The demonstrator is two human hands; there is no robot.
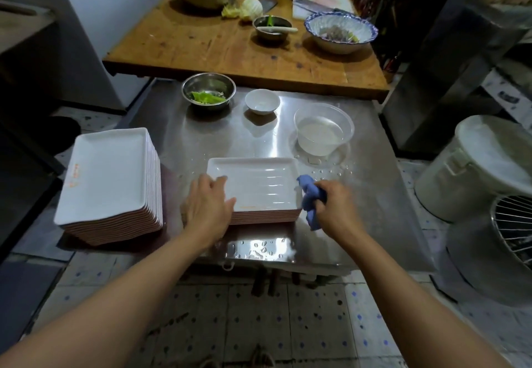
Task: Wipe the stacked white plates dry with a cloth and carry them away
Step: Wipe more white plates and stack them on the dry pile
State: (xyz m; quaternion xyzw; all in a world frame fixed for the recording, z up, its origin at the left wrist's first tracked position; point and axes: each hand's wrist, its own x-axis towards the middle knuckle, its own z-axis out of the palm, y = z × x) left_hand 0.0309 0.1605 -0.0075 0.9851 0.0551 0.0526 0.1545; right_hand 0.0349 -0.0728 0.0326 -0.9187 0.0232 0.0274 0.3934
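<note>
A low stack of white rectangular plates (259,183) lies in the middle of the steel table (374,195), its top plate wet and glistening. My left hand (207,209) holds the stack's left edge, thumb over the rim of the top plate. At the stack's right edge, my right hand (335,209) grips a bunched blue cloth (311,200). A taller stack of the same white plates (106,177) stands at the table's left edge.
Behind the plates stand a steel bowl with greens (208,91), a small white bowl (262,101) and a clear plastic bowl of water (324,129). Water drops dot the table. A wooden table (201,42) with bowls lies beyond. A white bucket (475,166) stands at right.
</note>
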